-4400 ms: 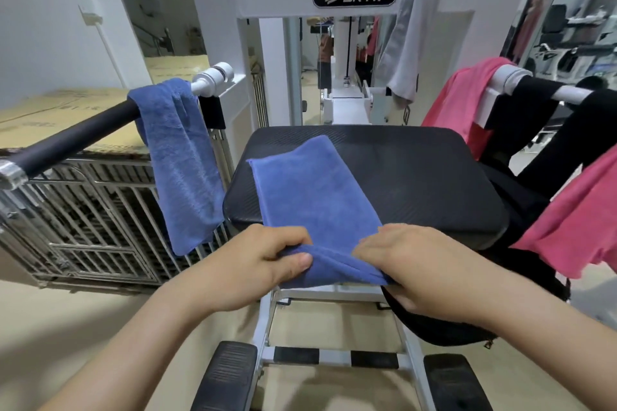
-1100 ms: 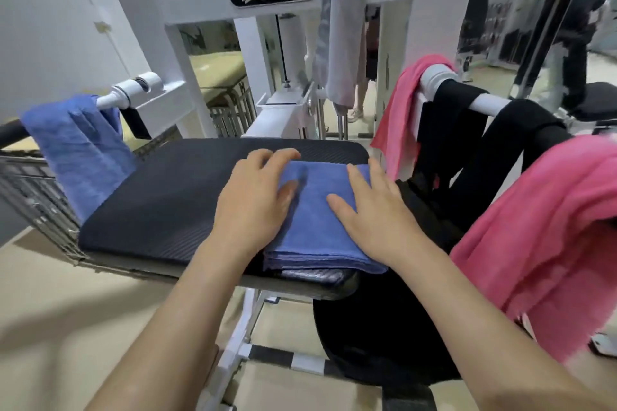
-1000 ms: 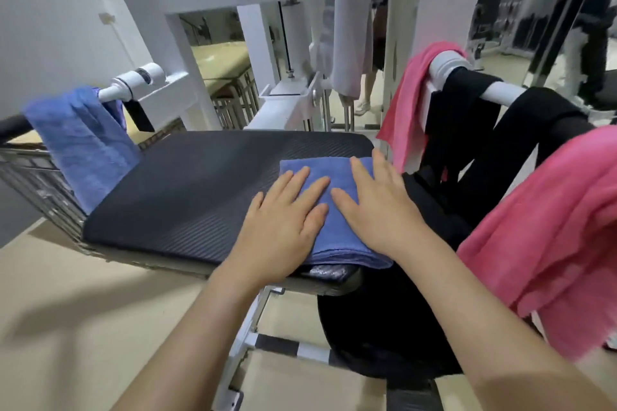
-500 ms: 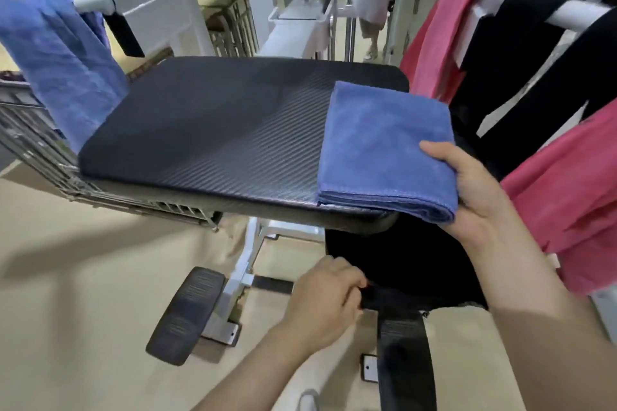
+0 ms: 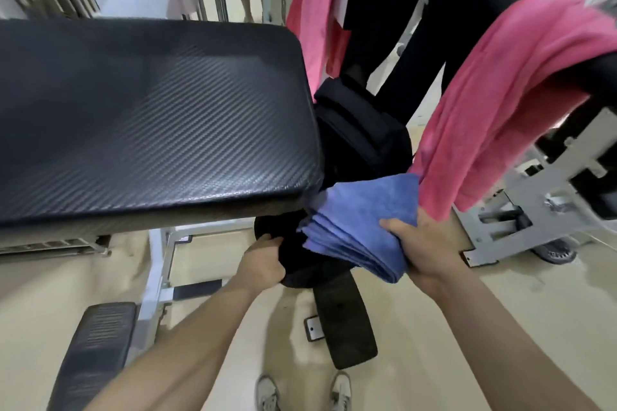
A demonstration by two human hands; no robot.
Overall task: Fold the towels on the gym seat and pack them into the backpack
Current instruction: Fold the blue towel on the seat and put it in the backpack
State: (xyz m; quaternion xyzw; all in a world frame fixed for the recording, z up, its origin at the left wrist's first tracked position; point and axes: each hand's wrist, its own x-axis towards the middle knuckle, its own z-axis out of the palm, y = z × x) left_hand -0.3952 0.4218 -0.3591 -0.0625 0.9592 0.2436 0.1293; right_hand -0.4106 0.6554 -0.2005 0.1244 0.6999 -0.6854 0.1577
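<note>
Blue folded towel (image 5: 364, 223) in right hand (image 5: 424, 243); left hand (image 5: 263, 264) grips backpack (image 5: 360, 133)

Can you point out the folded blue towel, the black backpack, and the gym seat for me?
folded blue towel (image 5: 364, 227): head view, middle of its top face.
black backpack (image 5: 364, 133): head view, upper body beside the seat.
gym seat (image 5: 150, 117): head view, centre of the padded black surface.
</note>
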